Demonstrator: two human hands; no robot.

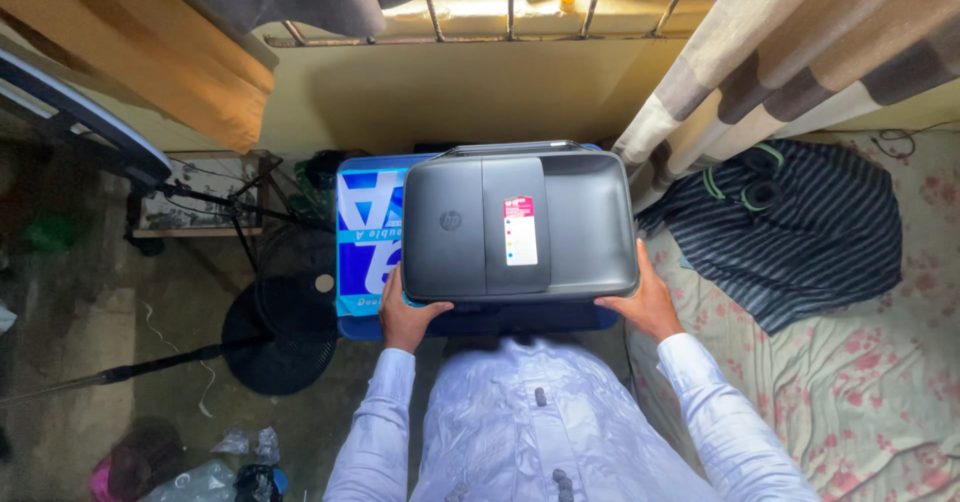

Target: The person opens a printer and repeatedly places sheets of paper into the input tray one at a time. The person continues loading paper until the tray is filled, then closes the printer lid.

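printer (pixel 520 224) showing dark grey | box (pixel 368 237) showing blue-white | garment (pixel 810 227) lying navy, pale-striped | bedsheet (pixel 870 382) showing cream, pink-flowered | curtain (pixel 800 52) hanging beige-brown checked

A blue and white paper box (pixel 365 247) sits on the floor (pixel 90 312) and carries the black printer (pixel 520 222). A striped cloth (pixel 810 232) lies on the flowery bed (pixel 870 382) (right beside it).

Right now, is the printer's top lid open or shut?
Shut: the printer lid lies flat and flush, with the left hand and right hand gripping its sides.
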